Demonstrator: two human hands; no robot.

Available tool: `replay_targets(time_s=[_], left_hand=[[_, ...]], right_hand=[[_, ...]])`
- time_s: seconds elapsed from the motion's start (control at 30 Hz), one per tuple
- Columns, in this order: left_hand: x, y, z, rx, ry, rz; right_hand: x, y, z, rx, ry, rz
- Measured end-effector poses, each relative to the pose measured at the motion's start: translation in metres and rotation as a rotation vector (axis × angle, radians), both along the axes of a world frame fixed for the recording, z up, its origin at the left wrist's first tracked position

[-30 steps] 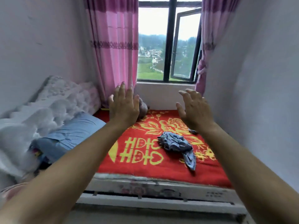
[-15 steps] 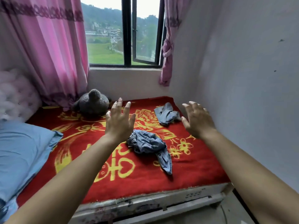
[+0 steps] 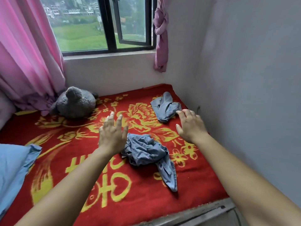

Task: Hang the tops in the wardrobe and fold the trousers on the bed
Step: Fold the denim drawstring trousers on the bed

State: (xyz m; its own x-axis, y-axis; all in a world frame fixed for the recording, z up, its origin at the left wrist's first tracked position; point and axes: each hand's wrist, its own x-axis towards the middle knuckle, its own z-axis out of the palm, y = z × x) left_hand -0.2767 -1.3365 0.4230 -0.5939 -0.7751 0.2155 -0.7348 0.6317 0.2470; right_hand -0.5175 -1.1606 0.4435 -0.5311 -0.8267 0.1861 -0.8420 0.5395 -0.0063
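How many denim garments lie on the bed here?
2. The near denim garment lies crumpled on the red blanket beside the left hand; the far denim garment lies near the corner, by the right hand. Others may be off-frame.

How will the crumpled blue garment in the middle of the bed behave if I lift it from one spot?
Probably floppy: the blue garment lies in soft folds, so it should sag and unfurl. Its trailing end would likely dangle and drag on the red blanket. It looks thin, so likely light.
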Motion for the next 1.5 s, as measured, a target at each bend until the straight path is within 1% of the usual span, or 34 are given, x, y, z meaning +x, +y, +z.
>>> replay_targets(time_s=[0.17, 0.3, 0.43, 0.57, 0.7, 0.77, 0.83, 0.93, 1.0, 1.03, 1.1, 1.17, 1.27, 1.33, 1.37, 1.4, 1.43, 1.5], left_hand=[[-0.057, -0.057, -0.015, 0.013, 0.007, 0.047], [-0.085, -0.092, -0.053, 0.072, 0.032, 0.085], [-0.099, -0.116, -0.117, 0.175, -0.012, 0.112], [-0.112, -0.139, -0.190, 0.248, -0.078, 0.088], [-0.124, -0.153, -0.263, 0.328, -0.082, 0.089], [-0.128, -0.156, -0.298, 0.328, -0.115, 0.073], [-0.131, -0.158, -0.332, 0.340, -0.140, 0.056], [-0.134, -0.160, -0.380, 0.356, -0.174, 0.009], [-0.133, -0.158, -0.409, 0.392, -0.263, -0.059], [-0.131, -0.156, -0.422, 0.416, -0.313, -0.087], [-0.122, -0.152, -0.448, 0.453, -0.371, -0.123], [-0.116, -0.149, -0.470, 0.469, -0.348, -0.132], [-0.119, -0.147, -0.489, 0.486, -0.197, -0.121], [-0.128, -0.143, -0.492, 0.315, -0.168, -0.135], [-0.131, -0.140, -0.491, 0.229, -0.175, -0.146], [-0.133, -0.137, -0.487, 0.188, -0.186, -0.147], [-0.133, -0.135, -0.484, 0.199, -0.197, -0.143], [-0.128, -0.133, -0.482, 0.263, -0.181, -0.151]], right_hand=[[-0.071, -0.075, -0.021, 0.017, -0.044, 0.043], [-0.109, -0.129, -0.059, 0.039, -0.092, 0.066], [-0.127, -0.170, -0.118, 0.100, -0.129, 0.110], [-0.138, -0.202, -0.186, 0.136, -0.165, 0.087], [-0.137, -0.218, -0.269, 0.177, -0.214, 0.063], [-0.131, -0.220, -0.313, 0.181, -0.253, 0.048], [-0.121, -0.219, -0.355, 0.124, -0.323, 0.009], [-0.102, -0.213, -0.410, -0.084, -0.350, -0.063], [-0.091, -0.204, -0.441, -0.201, -0.373, -0.192], [-0.088, -0.199, -0.453, -0.220, -0.411, -0.297], [-0.083, -0.187, -0.476, -0.166, -0.539, -0.527], [-0.078, -0.177, -0.496, -0.089, -0.651, -0.672], [-0.070, -0.169, -0.515, -0.028, -0.759, -0.749], [-0.072, -0.166, -0.520, -0.058, -0.872, -0.776], [-0.074, -0.164, -0.520, -0.094, -0.971, -0.794], [-0.076, -0.162, -0.519, -0.130, -1.065, -0.808], [-0.078, -0.159, -0.518, -0.160, -1.128, -0.807], [-0.080, -0.151, -0.516, -0.182, -1.143, -0.773]])
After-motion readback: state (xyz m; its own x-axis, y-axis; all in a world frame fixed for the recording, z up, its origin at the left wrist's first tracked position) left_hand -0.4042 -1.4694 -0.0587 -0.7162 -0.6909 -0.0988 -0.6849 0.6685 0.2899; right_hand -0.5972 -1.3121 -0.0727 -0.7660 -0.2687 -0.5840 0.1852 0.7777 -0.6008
